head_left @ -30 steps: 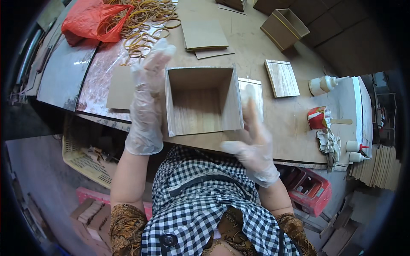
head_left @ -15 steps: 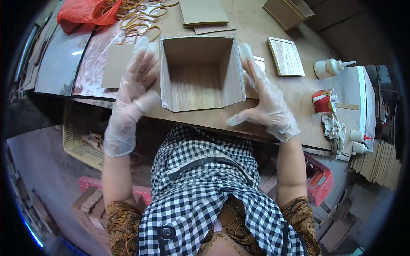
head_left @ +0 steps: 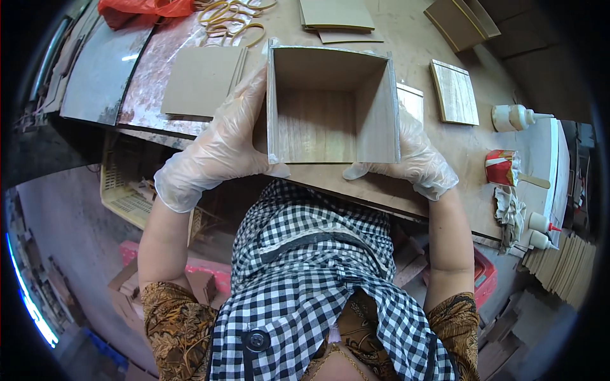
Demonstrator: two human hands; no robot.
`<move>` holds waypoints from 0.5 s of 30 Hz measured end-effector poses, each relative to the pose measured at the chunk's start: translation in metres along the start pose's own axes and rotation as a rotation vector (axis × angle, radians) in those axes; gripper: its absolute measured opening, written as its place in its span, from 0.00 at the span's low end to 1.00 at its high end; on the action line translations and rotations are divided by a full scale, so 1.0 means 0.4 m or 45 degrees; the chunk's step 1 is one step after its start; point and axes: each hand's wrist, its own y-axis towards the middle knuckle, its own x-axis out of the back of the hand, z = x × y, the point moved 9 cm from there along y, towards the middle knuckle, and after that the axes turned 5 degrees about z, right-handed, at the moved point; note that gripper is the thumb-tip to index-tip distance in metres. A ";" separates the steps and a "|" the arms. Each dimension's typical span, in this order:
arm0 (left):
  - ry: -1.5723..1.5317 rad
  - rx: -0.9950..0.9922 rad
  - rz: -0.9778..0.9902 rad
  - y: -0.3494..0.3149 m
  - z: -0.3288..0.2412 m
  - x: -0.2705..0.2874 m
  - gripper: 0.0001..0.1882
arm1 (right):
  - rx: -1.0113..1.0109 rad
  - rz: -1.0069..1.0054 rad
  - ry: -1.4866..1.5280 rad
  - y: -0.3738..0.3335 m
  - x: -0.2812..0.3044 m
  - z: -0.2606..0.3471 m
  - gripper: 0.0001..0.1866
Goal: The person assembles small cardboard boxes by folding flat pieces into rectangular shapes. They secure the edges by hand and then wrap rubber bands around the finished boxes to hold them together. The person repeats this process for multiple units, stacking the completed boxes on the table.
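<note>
The box (head_left: 318, 127) seems largely assembled: its visible walls meet at the corners, while its mouth is uncovered and a loose panel (head_left: 455, 94) lies to its right. Grained inside, with rough pale rims, it is at the near edge of the worktop (head_left: 470, 152), held between the left hand (head_left: 222, 140) and right hand (head_left: 416, 152).

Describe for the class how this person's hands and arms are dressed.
The left hand and right hand each wear a thin, translucent, whitish glove, wrinkled, with a loose cuff at the wrist. The forearms are bare between glove and sleeve. The sleeves are brown with a dark, leafy-looking pattern, ending near the elbows.
</note>
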 end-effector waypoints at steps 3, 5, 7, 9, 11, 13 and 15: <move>0.009 -0.034 0.001 0.003 -0.004 -0.004 0.62 | 0.104 -0.012 -0.018 0.003 0.003 0.011 0.59; 0.034 -0.045 -0.001 0.004 -0.005 -0.007 0.62 | 0.099 -0.001 -0.011 0.001 0.003 0.010 0.58; 0.068 -0.037 -0.011 0.009 -0.012 -0.006 0.63 | 0.067 0.023 -0.025 0.001 0.005 0.006 0.61; 0.135 -0.035 -0.020 0.004 -0.010 -0.006 0.62 | 0.107 0.058 -0.041 0.006 -0.008 -0.012 0.70; 0.048 0.026 0.005 0.008 0.001 -0.013 0.63 | 0.097 0.064 -0.141 -0.010 -0.014 -0.029 0.78; -0.004 0.094 0.018 -0.006 0.020 -0.020 0.63 | 0.030 0.068 -0.195 -0.019 -0.015 -0.028 0.77; -0.068 0.068 -0.038 -0.017 0.015 -0.020 0.66 | -0.026 -0.026 -0.231 -0.058 -0.011 -0.034 0.73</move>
